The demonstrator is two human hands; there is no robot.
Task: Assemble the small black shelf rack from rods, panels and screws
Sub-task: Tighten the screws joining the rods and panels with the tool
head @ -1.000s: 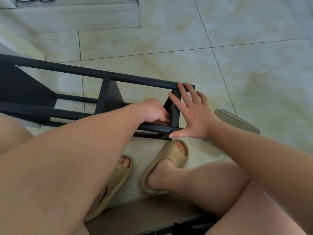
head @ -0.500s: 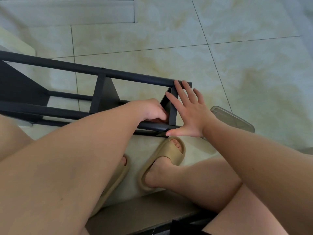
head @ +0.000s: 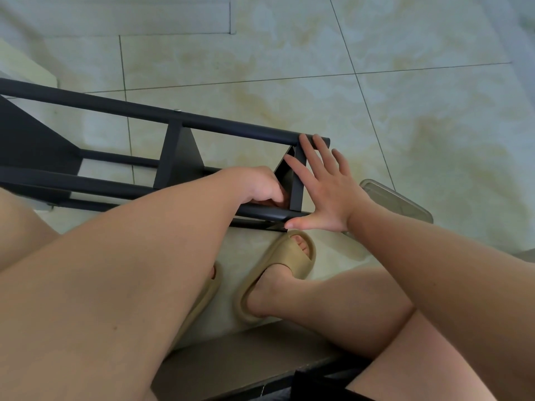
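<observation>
The black shelf rack [head: 176, 160] lies on its side on the tiled floor, its long rods running from the left edge to the middle. My right hand [head: 324, 186] lies flat with straight, spread fingers against the rack's end panel [head: 296, 180], fingertips on the upper rod [head: 231, 125] and thumb by the lower rod [head: 260, 211]. My left hand [head: 257, 186] reaches inside the rack beside that end panel, fingers curled down at the lower rod. What those fingers hold is hidden.
My feet in beige slippers [head: 278, 273] stand just in front of the rack. A clear plastic lid or tray [head: 396, 202] lies on the floor behind my right wrist. A dark seat edge [head: 246, 371] runs under my legs.
The view has shifted slightly. Both hands stay at the rack's end panel, with no clear movement.
</observation>
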